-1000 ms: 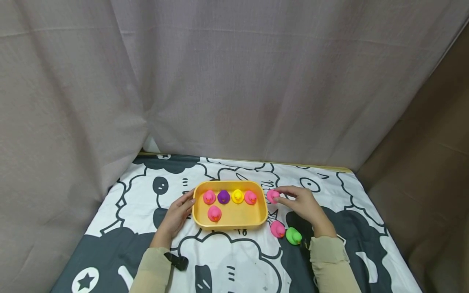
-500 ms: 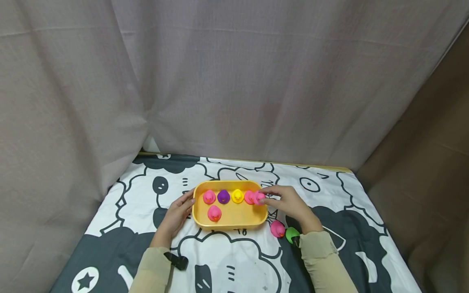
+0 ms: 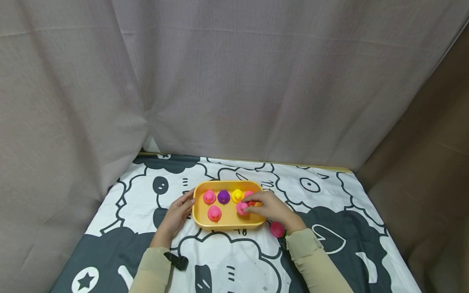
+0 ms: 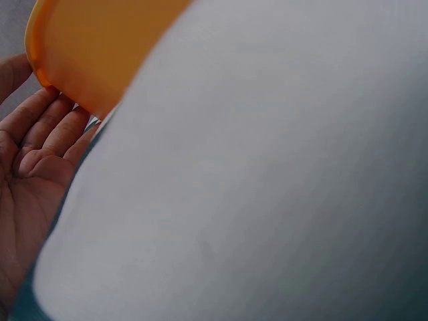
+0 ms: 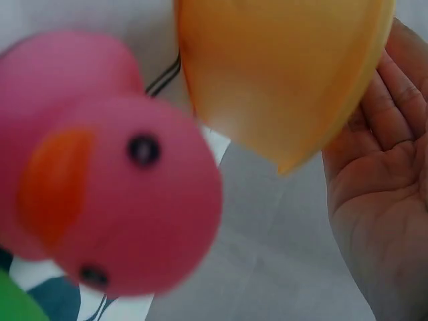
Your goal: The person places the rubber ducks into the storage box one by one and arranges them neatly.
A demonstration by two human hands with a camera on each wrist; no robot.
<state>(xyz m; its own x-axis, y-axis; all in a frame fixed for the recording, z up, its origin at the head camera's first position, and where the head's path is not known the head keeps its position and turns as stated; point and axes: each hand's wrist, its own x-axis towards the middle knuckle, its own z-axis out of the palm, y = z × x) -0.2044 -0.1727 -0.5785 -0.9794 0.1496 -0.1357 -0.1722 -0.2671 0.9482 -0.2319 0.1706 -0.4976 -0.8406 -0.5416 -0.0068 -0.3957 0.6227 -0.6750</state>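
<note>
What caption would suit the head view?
Right hand holds a pink duck over the yellow tray; left hand touches its end.

- I count five pink ducks (image 3: 214, 213)
- one purple duck (image 3: 223, 197)
- one yellow duck (image 3: 237, 195)
- one yellow tray (image 3: 227, 222)

Right hand (image 3: 269, 208) with a pink duck (image 3: 242, 208) over the yellow tray (image 3: 230, 221), left hand (image 3: 176, 215) against its side.

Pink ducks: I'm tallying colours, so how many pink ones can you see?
5. Three stand in the yellow tray: back-left, front-left, back-right half hidden by the right hand. That hand holds one over the tray. One lies on the cloth.
</note>
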